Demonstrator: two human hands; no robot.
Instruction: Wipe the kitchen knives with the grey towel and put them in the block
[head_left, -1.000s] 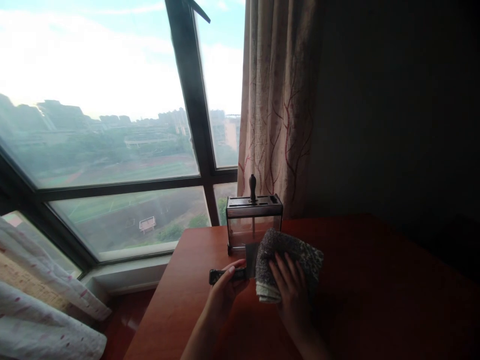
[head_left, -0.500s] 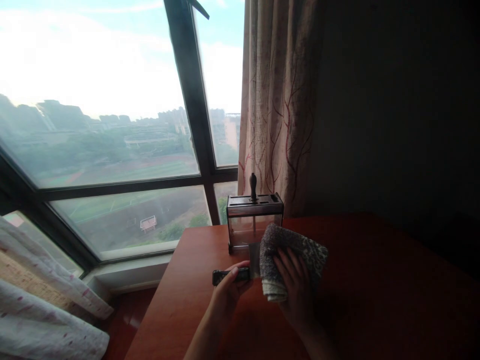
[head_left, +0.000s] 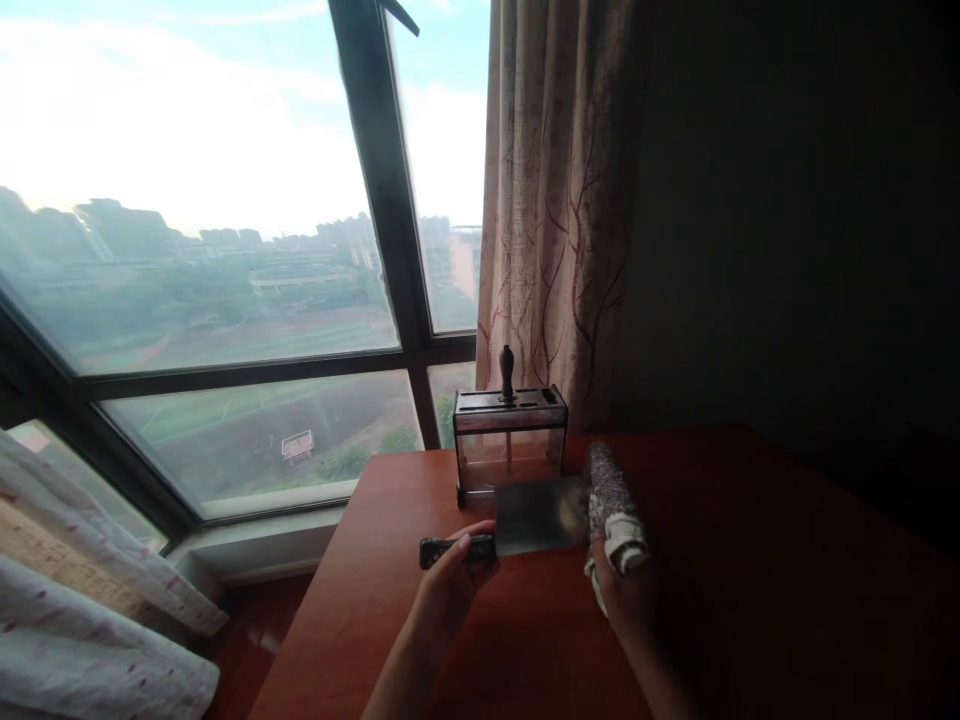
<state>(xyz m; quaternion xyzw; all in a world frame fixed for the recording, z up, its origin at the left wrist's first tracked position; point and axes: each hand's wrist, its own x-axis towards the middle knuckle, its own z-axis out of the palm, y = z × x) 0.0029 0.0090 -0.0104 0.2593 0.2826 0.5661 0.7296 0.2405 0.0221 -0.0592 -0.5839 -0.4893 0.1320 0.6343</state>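
Observation:
My left hand (head_left: pixel 461 570) is wrapped round the black handle of a cleaver (head_left: pixel 541 518), its broad blade pointing right above the table. At the blade's far end my right hand (head_left: pixel 624 590) grips a folded grey and white towel (head_left: pixel 611 495), which covers the blade's right edge. The right fingers are partly hidden by the cloth. Just behind the blade stands a clear-sided knife block (head_left: pixel 510 410) with slots in its top. One dark-handled tool (head_left: pixel 507 372) sticks upright out of it, its thin shaft visible through the clear side.
The reddish-brown wooden table (head_left: pixel 360 620) carries the knife block near its back edge. Beyond it are a large window (head_left: pixel 225 250) and a long patterned curtain (head_left: pixel 555 200). Another pale curtain (head_left: pixel 90 620) hangs at the lower left. The right side is dark.
The towel in my right hand has slid right along the cleaver blade to its far end, uncovering most of the blade. My left hand has barely moved.

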